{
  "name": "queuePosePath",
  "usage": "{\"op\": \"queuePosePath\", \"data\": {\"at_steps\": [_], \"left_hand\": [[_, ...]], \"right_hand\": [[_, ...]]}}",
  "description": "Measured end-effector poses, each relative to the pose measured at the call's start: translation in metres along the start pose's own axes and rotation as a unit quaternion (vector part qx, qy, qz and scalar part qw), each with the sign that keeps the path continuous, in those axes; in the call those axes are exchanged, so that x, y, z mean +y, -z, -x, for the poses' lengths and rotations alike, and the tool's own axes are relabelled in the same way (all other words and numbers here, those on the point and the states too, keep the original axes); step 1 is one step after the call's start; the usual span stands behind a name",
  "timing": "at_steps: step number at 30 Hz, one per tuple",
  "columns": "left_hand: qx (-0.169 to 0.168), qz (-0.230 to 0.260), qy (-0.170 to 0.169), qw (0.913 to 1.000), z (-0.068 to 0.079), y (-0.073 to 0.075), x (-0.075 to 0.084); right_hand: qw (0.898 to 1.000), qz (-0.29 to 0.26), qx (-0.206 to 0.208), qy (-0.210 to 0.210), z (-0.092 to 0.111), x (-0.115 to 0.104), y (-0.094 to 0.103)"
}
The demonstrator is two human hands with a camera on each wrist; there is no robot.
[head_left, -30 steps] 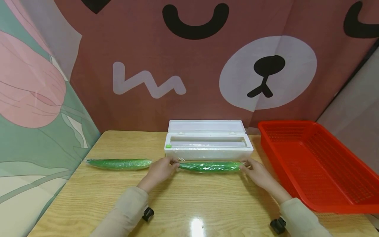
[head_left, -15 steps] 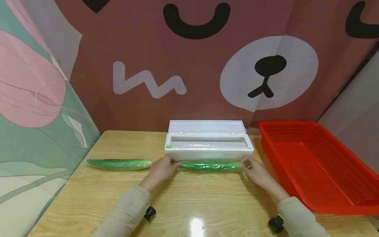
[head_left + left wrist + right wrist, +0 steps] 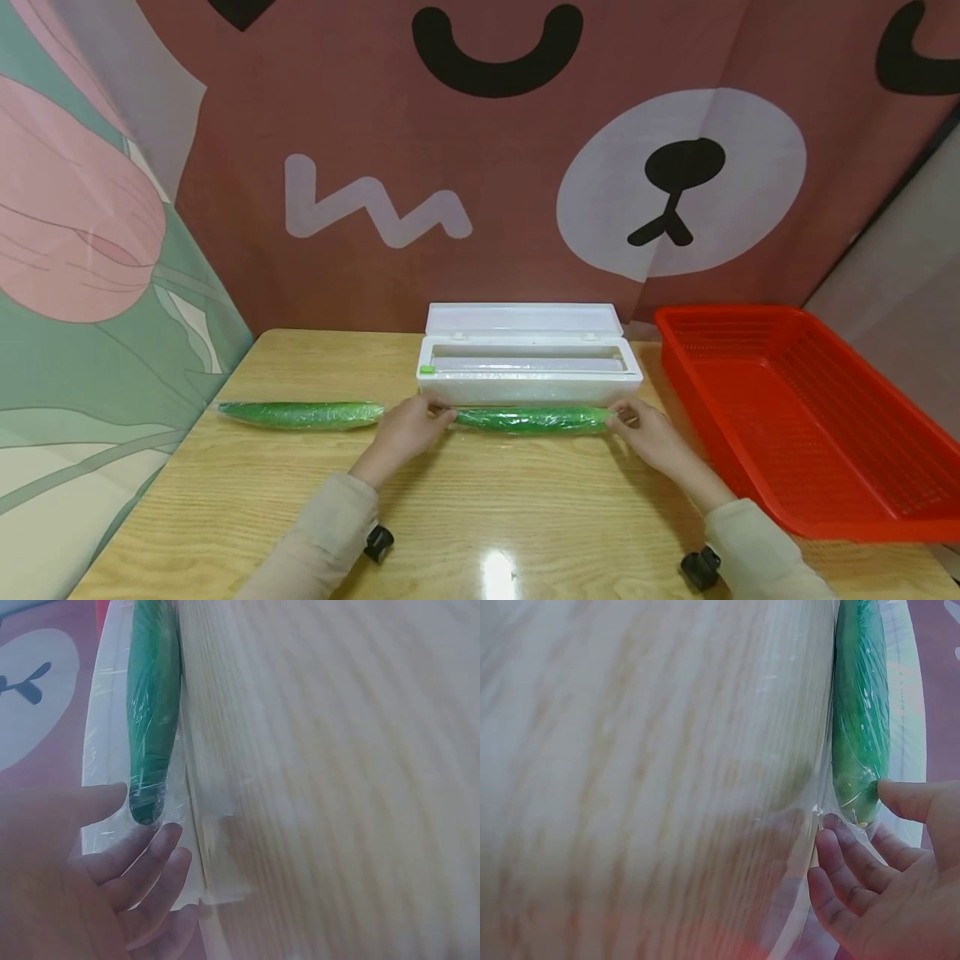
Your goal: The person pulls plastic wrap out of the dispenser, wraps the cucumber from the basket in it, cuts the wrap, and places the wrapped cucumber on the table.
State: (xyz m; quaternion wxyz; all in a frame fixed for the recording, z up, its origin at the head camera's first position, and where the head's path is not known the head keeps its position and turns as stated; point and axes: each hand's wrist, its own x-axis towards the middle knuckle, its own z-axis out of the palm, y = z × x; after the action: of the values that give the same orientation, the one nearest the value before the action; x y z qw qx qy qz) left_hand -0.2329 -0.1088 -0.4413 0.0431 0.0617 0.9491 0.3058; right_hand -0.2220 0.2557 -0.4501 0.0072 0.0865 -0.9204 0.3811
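A cucumber (image 3: 534, 420) in clear cling film lies crosswise along the front of a white cling film dispenser (image 3: 529, 392). My left hand (image 3: 408, 432) holds its left end; in the left wrist view the thumb is beside the dark tip (image 3: 146, 808) and the fingers curl beneath. At the paler right end, my right hand (image 3: 654, 440) holds it between thumb and fingers. Loose film (image 3: 855, 823) stretches around that end in the right wrist view. A second wrapped cucumber (image 3: 303, 415) lies on the table, left of my left hand.
The dispenser's lid (image 3: 522, 320) stands raised at the back, with a film roll (image 3: 527, 365) inside and a green slider (image 3: 427, 369) at its left. A red plastic basket (image 3: 787, 417) stands on the right of the wooden table (image 3: 480, 508).
Both hands stay at the cucumber's ends with hardly any movement. The cucumber has turned slightly under the fingers, its glints shifting; the right forearm has shifted a little left.
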Motion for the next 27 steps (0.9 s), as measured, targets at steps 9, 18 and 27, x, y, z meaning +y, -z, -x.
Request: {"op": "queuePosePath", "data": {"at_steps": [9,18,27], "left_hand": [[0.013,0.010,-0.004,0.9999,0.005,0.002,0.000],[0.038,0.026,0.001,0.9989,0.011,0.008,0.004],[0.088,0.041,0.010,0.9953,0.020,0.015,0.007]], "right_hand": [[1.000,0.005,0.013,-0.002,0.001,0.001,0.005],[0.999,0.018,0.029,0.001,0.003,-0.004,0.010],[0.997,0.019,0.067,0.015,0.007,-0.014,0.016]]}}
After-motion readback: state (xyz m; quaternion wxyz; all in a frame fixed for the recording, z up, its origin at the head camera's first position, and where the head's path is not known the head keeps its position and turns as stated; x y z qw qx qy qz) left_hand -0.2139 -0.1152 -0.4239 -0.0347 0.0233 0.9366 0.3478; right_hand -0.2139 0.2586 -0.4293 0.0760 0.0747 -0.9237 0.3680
